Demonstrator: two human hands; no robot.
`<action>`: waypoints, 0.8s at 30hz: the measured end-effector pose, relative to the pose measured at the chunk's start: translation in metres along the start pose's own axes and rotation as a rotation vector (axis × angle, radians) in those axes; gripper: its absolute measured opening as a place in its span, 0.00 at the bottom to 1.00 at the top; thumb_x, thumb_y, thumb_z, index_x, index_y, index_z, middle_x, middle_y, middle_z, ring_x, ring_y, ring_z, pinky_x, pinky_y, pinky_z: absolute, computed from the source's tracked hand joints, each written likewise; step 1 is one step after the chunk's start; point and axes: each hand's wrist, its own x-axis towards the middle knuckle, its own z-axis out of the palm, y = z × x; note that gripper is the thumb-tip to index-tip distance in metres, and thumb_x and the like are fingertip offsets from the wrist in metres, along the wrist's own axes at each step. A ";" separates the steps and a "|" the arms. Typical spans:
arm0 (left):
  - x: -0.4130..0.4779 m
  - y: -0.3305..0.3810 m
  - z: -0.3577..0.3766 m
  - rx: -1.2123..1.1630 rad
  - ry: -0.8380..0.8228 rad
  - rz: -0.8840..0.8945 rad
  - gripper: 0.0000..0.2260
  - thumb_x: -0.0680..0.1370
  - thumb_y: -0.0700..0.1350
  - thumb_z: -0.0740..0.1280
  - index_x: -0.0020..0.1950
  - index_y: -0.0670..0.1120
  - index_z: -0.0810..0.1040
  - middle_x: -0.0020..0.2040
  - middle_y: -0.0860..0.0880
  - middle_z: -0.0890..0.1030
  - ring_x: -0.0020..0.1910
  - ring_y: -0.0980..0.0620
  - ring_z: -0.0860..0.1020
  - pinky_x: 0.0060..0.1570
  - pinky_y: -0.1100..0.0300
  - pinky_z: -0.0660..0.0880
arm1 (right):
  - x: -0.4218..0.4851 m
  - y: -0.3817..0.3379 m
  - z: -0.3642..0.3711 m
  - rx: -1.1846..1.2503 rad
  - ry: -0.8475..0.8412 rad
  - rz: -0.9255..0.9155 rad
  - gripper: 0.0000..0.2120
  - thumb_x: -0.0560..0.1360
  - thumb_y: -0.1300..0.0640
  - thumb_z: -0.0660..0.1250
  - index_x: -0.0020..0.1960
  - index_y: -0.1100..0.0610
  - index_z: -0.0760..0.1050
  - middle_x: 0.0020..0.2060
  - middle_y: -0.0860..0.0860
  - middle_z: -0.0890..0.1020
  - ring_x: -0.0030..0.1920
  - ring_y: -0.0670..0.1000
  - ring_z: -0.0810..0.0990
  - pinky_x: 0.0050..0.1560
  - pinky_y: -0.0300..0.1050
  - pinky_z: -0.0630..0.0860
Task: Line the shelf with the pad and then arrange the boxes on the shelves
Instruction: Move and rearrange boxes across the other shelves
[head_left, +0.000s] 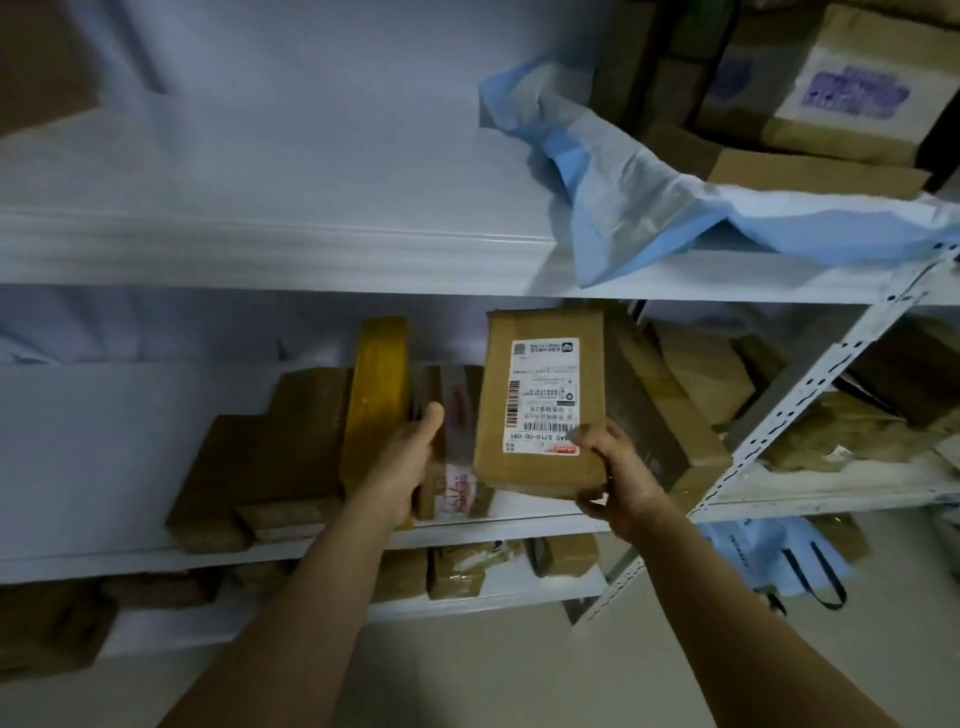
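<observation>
Two hands at the middle level of the white shelf rack (311, 249).
The blue pad (649, 197) lies crumpled on the upper shelf, at right; below, the right hand (618, 478) grips the labelled box (540, 400) upright, and the left hand (410, 457) clasps the standing yellow-taped box (376, 384).

The white shipping label (543, 397) on the held box (498, 441) carries barcodes and large digits, seemingly "0710-00". Its smaller print is too small to read.
</observation>
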 end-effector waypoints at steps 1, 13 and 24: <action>0.015 -0.001 0.014 0.057 0.098 0.000 0.25 0.78 0.60 0.60 0.69 0.46 0.70 0.66 0.46 0.74 0.65 0.44 0.73 0.62 0.50 0.68 | 0.010 -0.003 -0.015 -0.004 0.100 -0.004 0.37 0.66 0.49 0.73 0.71 0.46 0.61 0.60 0.56 0.75 0.54 0.57 0.76 0.46 0.49 0.75; 0.122 -0.060 0.058 0.145 0.238 -0.148 0.44 0.59 0.50 0.81 0.70 0.47 0.63 0.62 0.47 0.76 0.61 0.42 0.75 0.61 0.40 0.72 | 0.113 0.014 -0.052 -1.095 0.464 0.133 0.45 0.64 0.30 0.66 0.72 0.44 0.49 0.63 0.60 0.65 0.65 0.63 0.66 0.63 0.60 0.64; 0.135 -0.073 0.148 0.102 0.015 -0.234 0.33 0.70 0.48 0.74 0.71 0.56 0.62 0.63 0.50 0.75 0.56 0.44 0.74 0.56 0.39 0.74 | 0.139 0.027 -0.082 -1.274 0.378 -0.058 0.19 0.77 0.44 0.56 0.59 0.53 0.76 0.67 0.52 0.71 0.65 0.55 0.70 0.65 0.52 0.64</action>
